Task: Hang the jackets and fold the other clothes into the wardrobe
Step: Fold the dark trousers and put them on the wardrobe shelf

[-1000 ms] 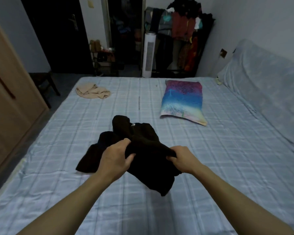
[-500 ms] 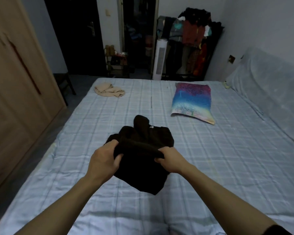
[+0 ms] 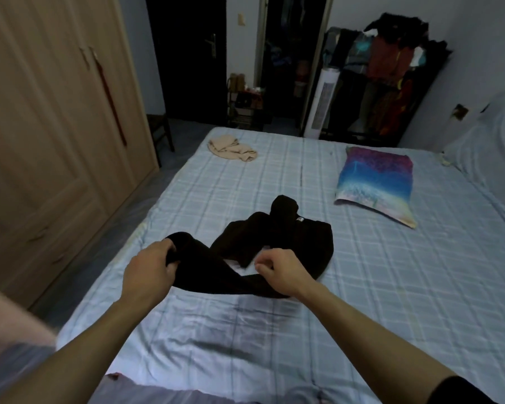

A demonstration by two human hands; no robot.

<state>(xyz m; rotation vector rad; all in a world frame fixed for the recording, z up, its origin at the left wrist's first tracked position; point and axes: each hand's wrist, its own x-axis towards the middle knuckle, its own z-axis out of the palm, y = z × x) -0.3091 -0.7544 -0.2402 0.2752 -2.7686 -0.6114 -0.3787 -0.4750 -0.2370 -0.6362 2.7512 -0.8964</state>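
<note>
We are watching the black garment (image 3: 289,237) lying near the middle of the bed (image 3: 391,287), its bulk bunched on the sheet and one long strip trailing toward us. The left hand (image 3: 149,272) is gripping the end of that strip, fingers wrapped right round the cloth. The right hand (image 3: 277,272) is curling into a tight fist on top of the strip's other end. It looks to be pinching the fabric, though the contact itself is tucked under the knuckles.

We are judging this piece soft, light and floppy. It is sagging between the hands and creasing wherever it lands, so nothing about it is going to hold a shape unaided. Taking it by the seams or the shoulders and laying it flat on the sheet is looking like the best way to get a clean fold.

Plenty is escaping us. The cloth is so dark that we are not making out sleeves, collar or hem, only a small pale tag near the top. The wardrobe (image 3: 41,141) at the left is showing closed doors, with its inside hidden. A beige garment (image 3: 232,148) is waiting crumpled at the far corner, and the clothes rack (image 3: 391,83) beyond is blurring into shadow.
</note>
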